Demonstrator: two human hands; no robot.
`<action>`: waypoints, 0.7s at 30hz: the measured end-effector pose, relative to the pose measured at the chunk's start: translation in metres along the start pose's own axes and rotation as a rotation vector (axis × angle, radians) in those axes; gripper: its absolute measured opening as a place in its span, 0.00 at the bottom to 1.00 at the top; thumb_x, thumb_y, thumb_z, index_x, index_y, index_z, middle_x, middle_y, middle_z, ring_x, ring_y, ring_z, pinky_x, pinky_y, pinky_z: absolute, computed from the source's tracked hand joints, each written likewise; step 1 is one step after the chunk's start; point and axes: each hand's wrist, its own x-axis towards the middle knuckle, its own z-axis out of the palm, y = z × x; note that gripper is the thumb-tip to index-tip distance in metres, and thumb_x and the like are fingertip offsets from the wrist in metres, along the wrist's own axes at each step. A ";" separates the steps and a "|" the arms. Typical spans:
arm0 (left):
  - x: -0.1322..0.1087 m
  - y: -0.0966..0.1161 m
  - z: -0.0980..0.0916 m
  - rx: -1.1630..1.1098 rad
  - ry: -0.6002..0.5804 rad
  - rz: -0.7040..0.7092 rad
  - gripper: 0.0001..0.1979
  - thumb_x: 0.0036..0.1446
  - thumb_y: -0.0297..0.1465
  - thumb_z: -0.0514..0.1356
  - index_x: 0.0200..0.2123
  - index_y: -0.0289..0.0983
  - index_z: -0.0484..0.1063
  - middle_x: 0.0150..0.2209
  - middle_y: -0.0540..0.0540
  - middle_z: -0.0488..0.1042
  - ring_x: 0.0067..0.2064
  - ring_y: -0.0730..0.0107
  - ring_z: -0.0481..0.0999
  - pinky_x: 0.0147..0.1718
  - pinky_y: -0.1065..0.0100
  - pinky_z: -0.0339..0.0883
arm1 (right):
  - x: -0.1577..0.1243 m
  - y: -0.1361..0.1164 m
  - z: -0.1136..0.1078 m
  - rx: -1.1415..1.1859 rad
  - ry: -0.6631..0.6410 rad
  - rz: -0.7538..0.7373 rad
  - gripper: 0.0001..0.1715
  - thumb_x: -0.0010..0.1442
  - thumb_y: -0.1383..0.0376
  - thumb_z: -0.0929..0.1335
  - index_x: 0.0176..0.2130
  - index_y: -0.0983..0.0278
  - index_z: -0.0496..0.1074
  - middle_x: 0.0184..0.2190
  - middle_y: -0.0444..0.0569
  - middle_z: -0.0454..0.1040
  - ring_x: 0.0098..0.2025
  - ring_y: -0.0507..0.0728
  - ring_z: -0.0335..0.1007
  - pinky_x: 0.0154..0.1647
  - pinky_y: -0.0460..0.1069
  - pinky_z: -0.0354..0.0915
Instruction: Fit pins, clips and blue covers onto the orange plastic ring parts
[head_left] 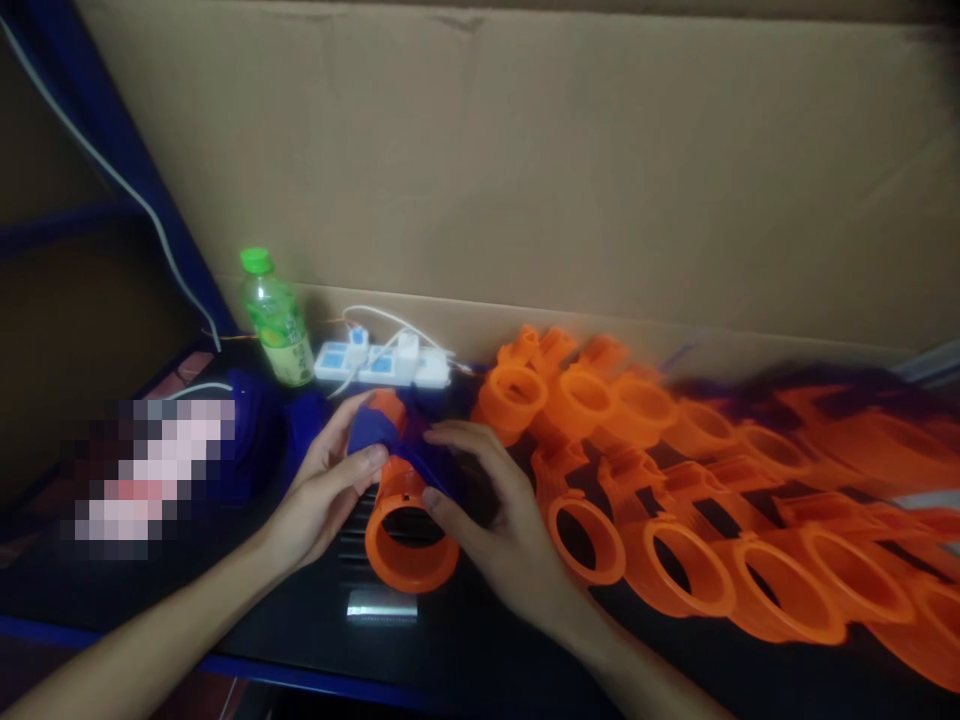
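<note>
Between my hands is an orange plastic part with a round ring opening [411, 574] facing me. A dark blue piece [373, 430] sits on its upper portion. My left hand [311, 505] is closed on the left side, its thumb pressed against the blue piece. On the right, my right hand [514, 515] curves around the part, with the thumb by the ring's upper rim and the fingers at the blue piece. How the two pieces join is partly hidden by the fingers. A shiny strip [381, 607] lies on the black tabletop [300, 625] below the ring.
Several similar orange parts [679, 570] stand in rows to the right, blurred toward the edge. A green-capped bottle [281, 325] and a white power strip [382, 363] with cables are behind my hands. Cardboard [525, 180] walls the back. A blurred-out patch [154, 480] lies left.
</note>
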 end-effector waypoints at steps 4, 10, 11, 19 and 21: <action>0.000 0.001 0.003 0.006 -0.026 0.012 0.25 0.58 0.30 0.65 0.59 0.47 0.69 0.60 0.45 0.69 0.57 0.56 0.71 0.52 0.59 0.69 | 0.000 0.000 0.001 -0.017 0.009 0.017 0.22 0.62 0.63 0.71 0.55 0.54 0.70 0.55 0.48 0.70 0.58 0.57 0.68 0.60 0.54 0.65; -0.004 -0.004 -0.003 0.096 0.051 0.035 0.32 0.51 0.31 0.71 0.59 0.47 0.68 0.57 0.46 0.72 0.56 0.56 0.72 0.53 0.60 0.67 | 0.000 -0.004 -0.001 -0.044 -0.014 0.013 0.22 0.58 0.61 0.74 0.53 0.55 0.72 0.55 0.49 0.69 0.58 0.59 0.66 0.59 0.55 0.64; -0.005 -0.004 -0.004 0.117 0.068 0.038 0.33 0.50 0.31 0.71 0.59 0.47 0.68 0.57 0.46 0.72 0.55 0.56 0.72 0.52 0.61 0.68 | 0.000 -0.005 -0.001 -0.034 -0.016 0.014 0.23 0.57 0.60 0.75 0.52 0.55 0.73 0.55 0.49 0.69 0.58 0.59 0.66 0.59 0.55 0.64; -0.012 0.008 0.002 0.272 -0.166 0.129 0.37 0.46 0.31 0.72 0.60 0.46 0.68 0.55 0.44 0.72 0.57 0.52 0.70 0.53 0.64 0.64 | 0.000 -0.006 0.002 0.358 0.091 0.286 0.13 0.61 0.58 0.72 0.44 0.58 0.70 0.39 0.44 0.71 0.43 0.52 0.68 0.46 0.47 0.66; -0.014 0.011 0.002 0.297 -0.202 0.122 0.38 0.45 0.32 0.73 0.61 0.47 0.67 0.55 0.45 0.72 0.55 0.54 0.70 0.51 0.66 0.65 | 0.001 -0.007 0.002 0.446 0.036 0.330 0.15 0.60 0.58 0.73 0.45 0.58 0.72 0.40 0.45 0.71 0.44 0.53 0.68 0.46 0.47 0.66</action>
